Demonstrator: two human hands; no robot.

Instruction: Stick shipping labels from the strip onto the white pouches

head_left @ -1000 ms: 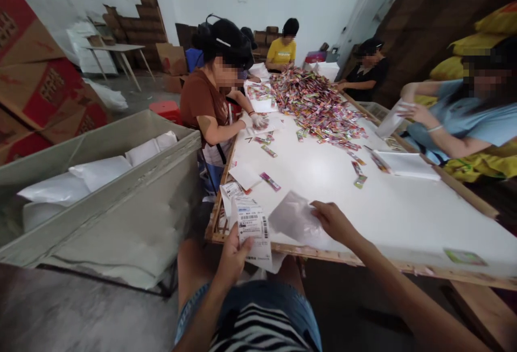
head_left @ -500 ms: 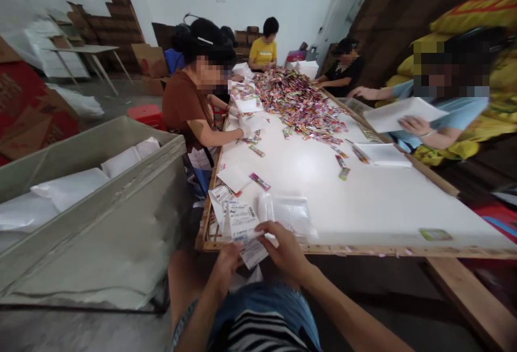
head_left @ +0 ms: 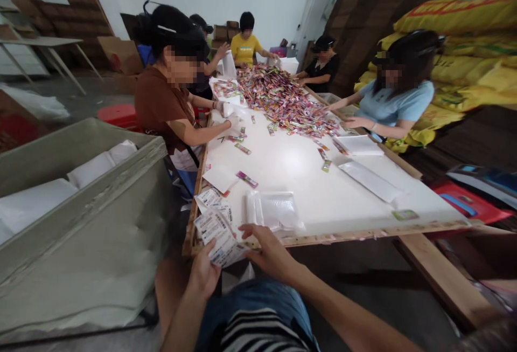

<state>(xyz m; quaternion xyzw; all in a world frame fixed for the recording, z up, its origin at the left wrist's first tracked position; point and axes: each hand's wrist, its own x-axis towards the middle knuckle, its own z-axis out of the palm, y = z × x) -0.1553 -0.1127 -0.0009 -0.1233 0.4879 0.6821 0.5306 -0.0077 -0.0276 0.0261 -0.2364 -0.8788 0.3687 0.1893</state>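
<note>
My left hand (head_left: 204, 270) grips a printed shipping label (head_left: 220, 237) at its lower left, thumb on top, just off the table's near corner. The sheet is covered in small print and barcodes. My right hand (head_left: 266, 249) is beside the label's right edge, thumb and index finger apart; whether the thumb touches the paper I cannot tell. More printed labels (head_left: 208, 199) lie behind on the table corner. To their right sits a clear-wrapped white packet (head_left: 272, 209). A purple stick packet (head_left: 246, 179) and a white sheet (head_left: 220, 178) lie beyond.
A big heap of colourful small packets (head_left: 283, 96) covers the far half of the white table (head_left: 307, 179). Several co-workers sit around it. On my left stands a grey-green bin (head_left: 100, 222) holding white parcels (head_left: 92, 168). A white plastic bag (head_left: 369, 180) lies toward the right edge.
The label has swung left and turned in my left hand, and my right fingers have come off its top. At right, a co-worker has put a white bag down on the table. My view has turned right.
</note>
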